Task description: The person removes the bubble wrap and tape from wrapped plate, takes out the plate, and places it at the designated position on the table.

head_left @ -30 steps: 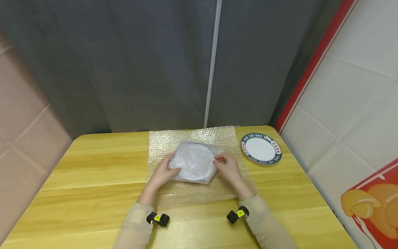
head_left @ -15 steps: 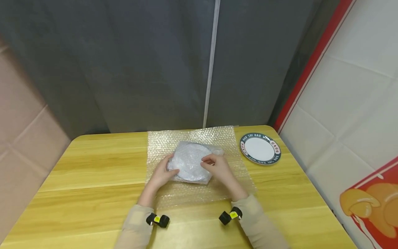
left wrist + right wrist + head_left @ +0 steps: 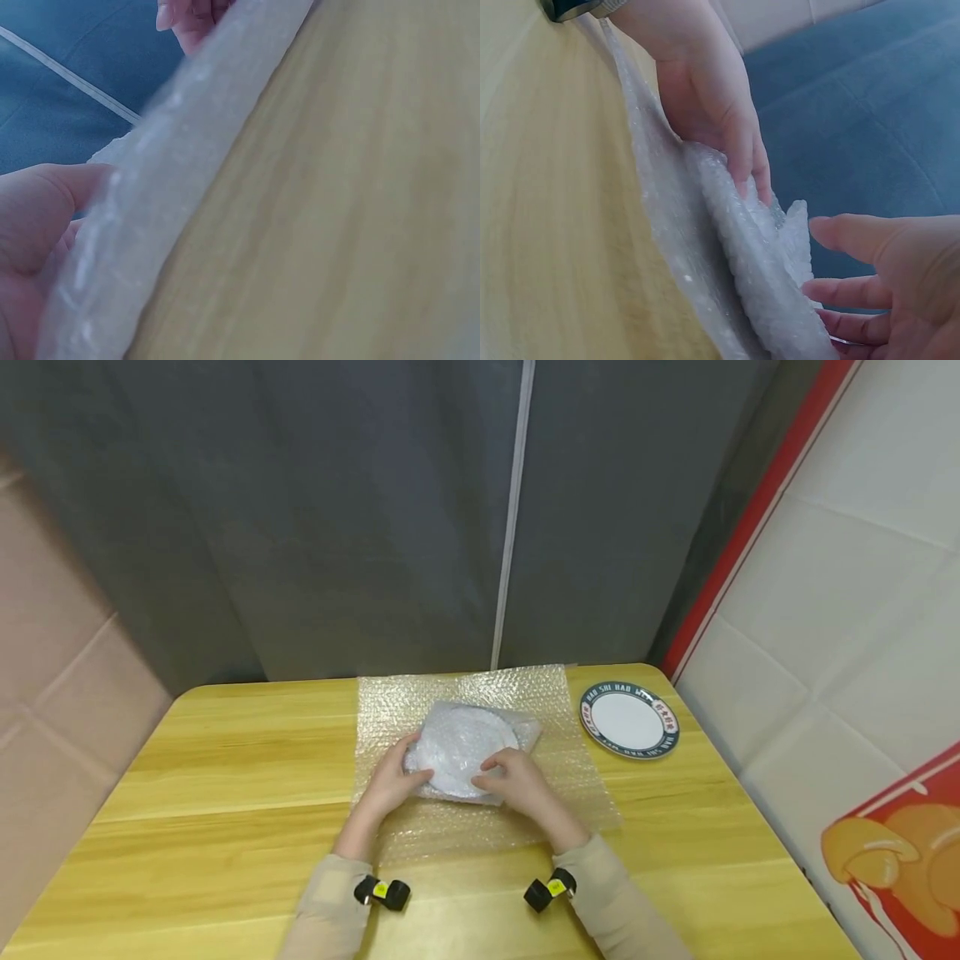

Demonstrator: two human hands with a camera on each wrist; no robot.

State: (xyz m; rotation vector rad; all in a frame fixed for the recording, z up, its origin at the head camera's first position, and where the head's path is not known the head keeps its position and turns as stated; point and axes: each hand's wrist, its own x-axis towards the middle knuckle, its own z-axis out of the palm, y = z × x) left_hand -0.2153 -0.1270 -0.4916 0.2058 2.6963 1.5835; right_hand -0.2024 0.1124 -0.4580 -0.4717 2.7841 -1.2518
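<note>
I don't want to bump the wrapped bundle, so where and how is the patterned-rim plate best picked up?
Probably by the near-right rim of the plate, the right hand coming from that side, thumb above, fingers underneath: it lies flat, face up, and that edge is uncovered and faces away from the bundle.

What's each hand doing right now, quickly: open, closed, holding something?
Left hand: holding the bubble-wrapped bundle by its edge.
Right hand: open, at the bundle's right side; no clear grip visible.

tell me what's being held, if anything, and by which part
The left hand holds the bubble-wrapped bundle by its left edge; whether the right hand grips anything cannot be told.
</note>
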